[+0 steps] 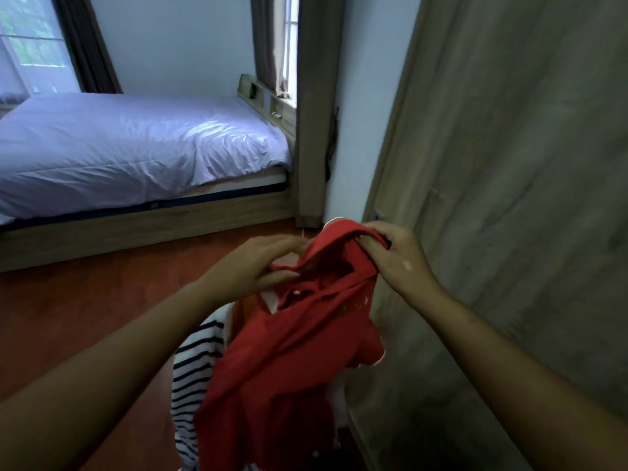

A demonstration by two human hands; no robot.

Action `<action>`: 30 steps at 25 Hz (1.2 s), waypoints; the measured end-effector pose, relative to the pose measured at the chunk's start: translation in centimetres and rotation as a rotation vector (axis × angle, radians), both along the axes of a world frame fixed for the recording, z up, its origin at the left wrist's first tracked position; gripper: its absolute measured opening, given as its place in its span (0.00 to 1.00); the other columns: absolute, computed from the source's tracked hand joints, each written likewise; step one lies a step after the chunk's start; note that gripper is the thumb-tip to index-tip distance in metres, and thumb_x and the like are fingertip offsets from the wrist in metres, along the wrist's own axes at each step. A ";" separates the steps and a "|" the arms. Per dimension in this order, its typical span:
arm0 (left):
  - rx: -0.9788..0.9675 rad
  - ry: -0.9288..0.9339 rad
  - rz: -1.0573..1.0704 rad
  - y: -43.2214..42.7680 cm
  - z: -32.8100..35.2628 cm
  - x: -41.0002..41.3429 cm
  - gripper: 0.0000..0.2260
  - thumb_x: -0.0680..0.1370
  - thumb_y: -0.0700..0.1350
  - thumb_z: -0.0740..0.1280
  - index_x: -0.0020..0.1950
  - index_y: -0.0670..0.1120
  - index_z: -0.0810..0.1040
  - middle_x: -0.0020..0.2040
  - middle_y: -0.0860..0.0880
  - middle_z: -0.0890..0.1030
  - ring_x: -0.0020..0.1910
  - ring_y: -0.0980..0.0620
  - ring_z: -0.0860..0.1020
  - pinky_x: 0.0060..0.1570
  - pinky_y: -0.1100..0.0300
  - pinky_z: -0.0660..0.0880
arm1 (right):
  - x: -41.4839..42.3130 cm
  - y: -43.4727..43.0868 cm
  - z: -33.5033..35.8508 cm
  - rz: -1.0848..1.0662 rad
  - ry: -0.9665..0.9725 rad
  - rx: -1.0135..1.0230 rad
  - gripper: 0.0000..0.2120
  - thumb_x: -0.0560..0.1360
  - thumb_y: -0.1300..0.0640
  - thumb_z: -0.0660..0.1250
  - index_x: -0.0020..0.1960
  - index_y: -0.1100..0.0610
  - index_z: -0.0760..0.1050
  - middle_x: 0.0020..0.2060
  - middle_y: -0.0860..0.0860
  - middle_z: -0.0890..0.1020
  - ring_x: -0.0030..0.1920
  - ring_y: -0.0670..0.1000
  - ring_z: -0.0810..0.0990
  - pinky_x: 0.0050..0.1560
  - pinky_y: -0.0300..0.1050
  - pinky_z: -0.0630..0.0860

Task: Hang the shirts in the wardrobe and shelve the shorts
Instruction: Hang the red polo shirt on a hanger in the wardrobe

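Both arms reach forward.
Left hand and right hand pinch the red shirt, fingers curled.

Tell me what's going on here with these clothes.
A person is holding a red shirt up in front of them with both hands. The left hand grips one side of its top edge and the right hand pinches the other. The shirt is not yet hung. A navy-and-white striped garment sits bunched beneath it, next to a wood-grain door panel. A made bed stands behind.
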State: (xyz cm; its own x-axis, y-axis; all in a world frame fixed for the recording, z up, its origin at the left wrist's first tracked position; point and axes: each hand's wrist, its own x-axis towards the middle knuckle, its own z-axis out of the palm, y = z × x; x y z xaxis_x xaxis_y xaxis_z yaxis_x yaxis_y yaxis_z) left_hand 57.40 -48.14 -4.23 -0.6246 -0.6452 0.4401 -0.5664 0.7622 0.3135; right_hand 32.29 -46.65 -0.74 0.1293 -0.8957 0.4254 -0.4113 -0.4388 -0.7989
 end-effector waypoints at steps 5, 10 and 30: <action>0.047 0.220 -0.074 4.0 0.5 -8.2 0.16 0.73 0.53 0.69 0.58 0.50 0.73 0.51 0.55 0.80 0.49 0.56 0.80 0.47 0.59 0.76 | -6.5 6.8 5.4 -0.160 -0.061 -0.021 0.07 0.74 0.59 0.66 0.43 0.51 0.83 0.36 0.53 0.84 0.38 0.44 0.80 0.39 0.44 0.76; -0.107 0.382 -0.147 9.9 5.0 -16.6 0.14 0.77 0.59 0.60 0.49 0.50 0.75 0.39 0.53 0.80 0.38 0.58 0.80 0.37 0.56 0.76 | -14.8 17.2 10.4 -0.331 -0.038 -0.120 0.07 0.70 0.57 0.67 0.38 0.57 0.82 0.33 0.58 0.83 0.34 0.44 0.76 0.35 0.41 0.72; -0.164 0.010 -0.622 26.2 18.9 -43.7 0.22 0.73 0.41 0.64 0.67 0.52 0.70 0.64 0.56 0.70 0.60 0.58 0.73 0.60 0.62 0.72 | -44.4 31.1 17.2 -1.181 0.450 0.174 0.29 0.74 0.57 0.68 0.71 0.61 0.60 0.67 0.62 0.69 0.65 0.60 0.72 0.61 0.49 0.71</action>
State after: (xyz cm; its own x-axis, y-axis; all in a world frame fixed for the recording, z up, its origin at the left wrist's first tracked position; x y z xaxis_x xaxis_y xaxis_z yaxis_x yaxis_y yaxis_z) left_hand 13.68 -21.89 14.70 -0.8557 -0.0869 0.5100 -0.0003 0.9859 0.1676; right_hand -12.07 -15.55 16.50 -0.6791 -0.6036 0.4178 -0.7269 0.4732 -0.4977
